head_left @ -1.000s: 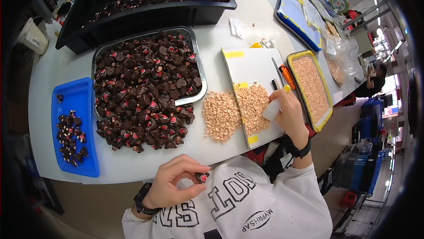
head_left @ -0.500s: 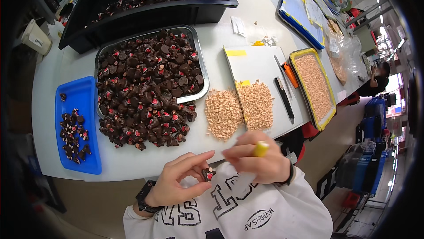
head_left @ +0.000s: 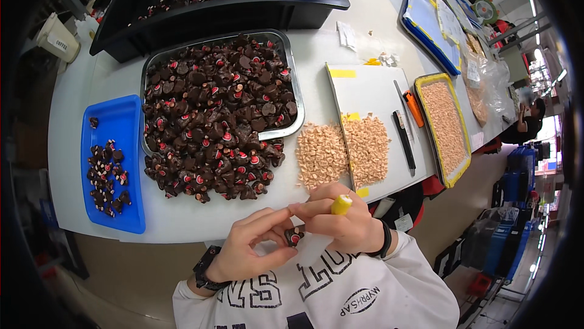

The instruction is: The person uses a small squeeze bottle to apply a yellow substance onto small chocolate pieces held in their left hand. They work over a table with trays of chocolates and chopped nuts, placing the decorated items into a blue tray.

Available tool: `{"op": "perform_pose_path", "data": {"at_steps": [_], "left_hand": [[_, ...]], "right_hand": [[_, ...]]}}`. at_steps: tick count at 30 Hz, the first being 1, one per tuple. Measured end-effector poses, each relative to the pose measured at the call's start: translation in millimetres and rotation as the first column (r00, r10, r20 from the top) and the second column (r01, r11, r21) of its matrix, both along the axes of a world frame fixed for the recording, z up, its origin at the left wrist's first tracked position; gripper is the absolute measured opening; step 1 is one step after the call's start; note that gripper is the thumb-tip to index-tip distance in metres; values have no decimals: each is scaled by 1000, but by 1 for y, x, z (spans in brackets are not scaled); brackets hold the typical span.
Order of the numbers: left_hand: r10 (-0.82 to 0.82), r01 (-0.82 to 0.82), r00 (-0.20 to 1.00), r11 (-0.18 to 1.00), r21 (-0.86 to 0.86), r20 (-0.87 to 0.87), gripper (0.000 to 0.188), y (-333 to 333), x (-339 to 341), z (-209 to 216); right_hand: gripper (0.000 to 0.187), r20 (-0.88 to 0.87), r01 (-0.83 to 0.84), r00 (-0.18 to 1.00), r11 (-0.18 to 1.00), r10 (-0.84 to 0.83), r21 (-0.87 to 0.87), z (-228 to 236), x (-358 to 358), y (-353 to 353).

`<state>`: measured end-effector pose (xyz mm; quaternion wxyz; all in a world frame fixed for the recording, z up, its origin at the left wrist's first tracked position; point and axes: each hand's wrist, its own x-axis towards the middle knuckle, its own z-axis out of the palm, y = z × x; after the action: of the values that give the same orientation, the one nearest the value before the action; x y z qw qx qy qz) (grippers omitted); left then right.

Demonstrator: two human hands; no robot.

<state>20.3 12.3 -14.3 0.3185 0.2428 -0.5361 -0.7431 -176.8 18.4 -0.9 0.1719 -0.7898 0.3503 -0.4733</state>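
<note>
Between the thumb and fingers of my left hand [head_left: 250, 245] is a small dark brown cluster piece [head_left: 294, 236] with a red-and-white disc on its face. My right hand [head_left: 354, 227] is closed around a stick-like tool with a yellow end [head_left: 341, 205] jutting up; its other end is hidden by the fingers. The fingertips of both hands meet just above the piece. Beyond the right hand, small beige chips [head_left: 319, 155] lie partly on the table and partly on a white board [head_left: 365, 95]. Dark clusters [head_left: 213, 174] are heaped in and before a metal tray [head_left: 297, 123].
A blue tray [head_left: 115, 119] with several finished-looking pieces stands at left. Behind is a large black bin [head_left: 286, 16] of dark pieces. A black pen-like tool [head_left: 404, 140], an orange-handled cutter [head_left: 413, 108] and a yellow-edged tray [head_left: 462, 174] of beige chips lie to the right.
My right hand has moved left and slightly down, up against my left fingertips. The dark piece stays in my left hand. The whole view has shifted a little.
</note>
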Motion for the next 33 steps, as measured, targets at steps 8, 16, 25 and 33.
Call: {"op": "perform_pose_path", "data": {"at_steps": [8,16,25,33], "left_hand": [[351,-348,936,931,-107,4,40,2,-8,1],[315,-285,946,923,-260,81,39,3,-9,0],[454,-311,875,795,-521,170,41,8,-8,3],[587,-349,779,696,-628,218,36,13,8,7]], "right_hand": [[19,62,1,998,970,-17,244,9,-3,5],[20,-26,3,1000,985,2,172,2,-2,3],[35,165,13,986,989,-37,146,-1,11,4],[30,197,-103,979,966,56,239,-2,21,1]]}}
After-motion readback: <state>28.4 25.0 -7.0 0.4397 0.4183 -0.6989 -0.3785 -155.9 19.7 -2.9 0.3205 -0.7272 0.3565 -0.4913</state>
